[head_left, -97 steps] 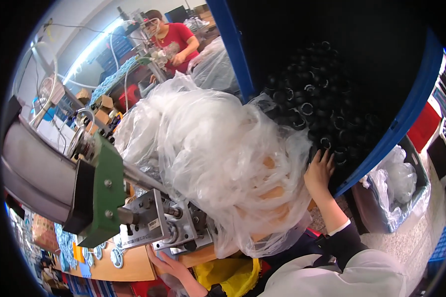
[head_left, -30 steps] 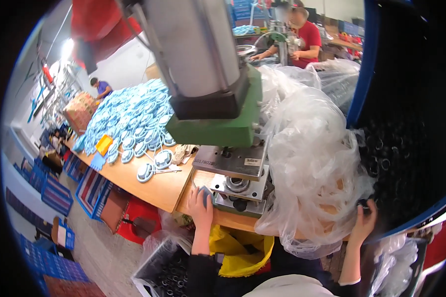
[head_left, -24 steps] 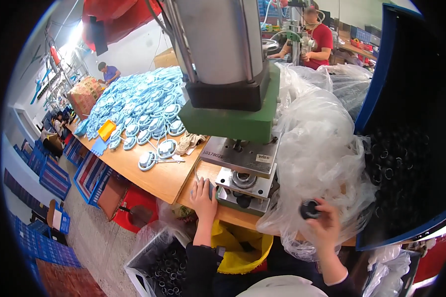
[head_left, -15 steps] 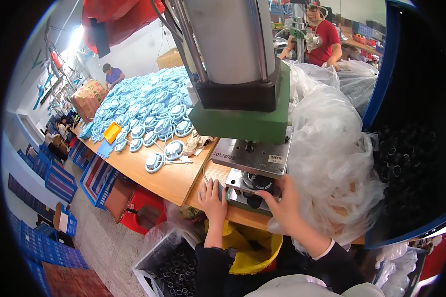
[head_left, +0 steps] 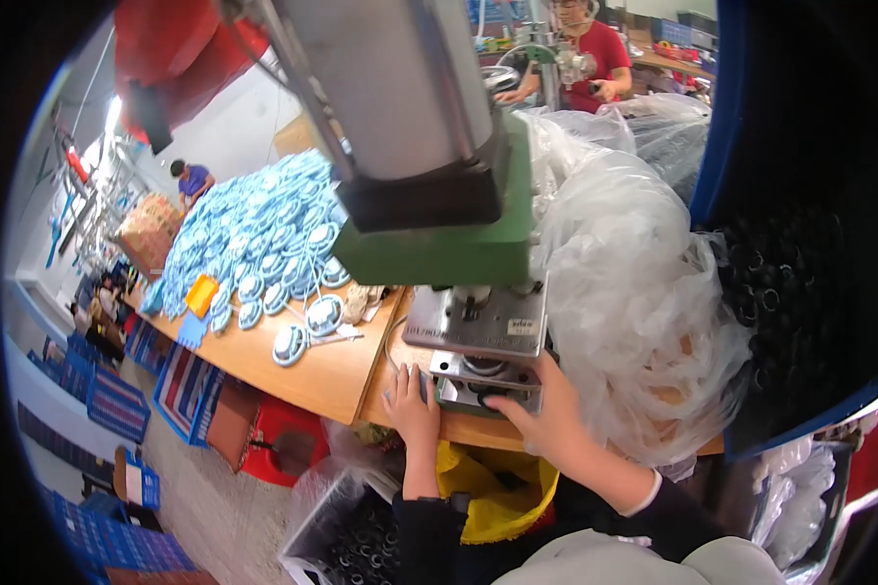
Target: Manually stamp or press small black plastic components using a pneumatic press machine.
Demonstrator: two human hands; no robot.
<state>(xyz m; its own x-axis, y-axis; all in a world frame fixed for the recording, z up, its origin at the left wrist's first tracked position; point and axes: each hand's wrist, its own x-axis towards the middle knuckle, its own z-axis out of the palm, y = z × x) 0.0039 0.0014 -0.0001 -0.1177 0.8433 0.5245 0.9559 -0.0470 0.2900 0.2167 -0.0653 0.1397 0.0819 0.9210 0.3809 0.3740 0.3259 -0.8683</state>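
My left hand [head_left: 415, 409] lies on the wooden table with its fingers spread, over a small grey box [head_left: 427, 392] left of the press. My right hand [head_left: 554, 414] is curved round the right side of the lower steel fixture [head_left: 446, 369]. Its thumb points left at a black part [head_left: 485, 391] in the fixture's lower gap; the other fingers are hidden. Above the fixture sits a steel plate [head_left: 478, 327], under the green block [head_left: 439, 255] and grey cylinder [head_left: 385, 88] of the press.
Light blue corded parts [head_left: 254, 244] are heaped on the table [head_left: 337, 380] at left, beside an orange tray [head_left: 202, 294]. Clear plastic bags [head_left: 615, 292] crowd the right. Below stand a bin of black rings [head_left: 361, 536] and a yellow bag [head_left: 502, 502]. A person in red [head_left: 600, 54] works behind.
The whole view has shifted. My right thumb has moved lower on the fixture, and the black round piece with white marks that showed on top is now mostly out of sight. My left hand stays put.
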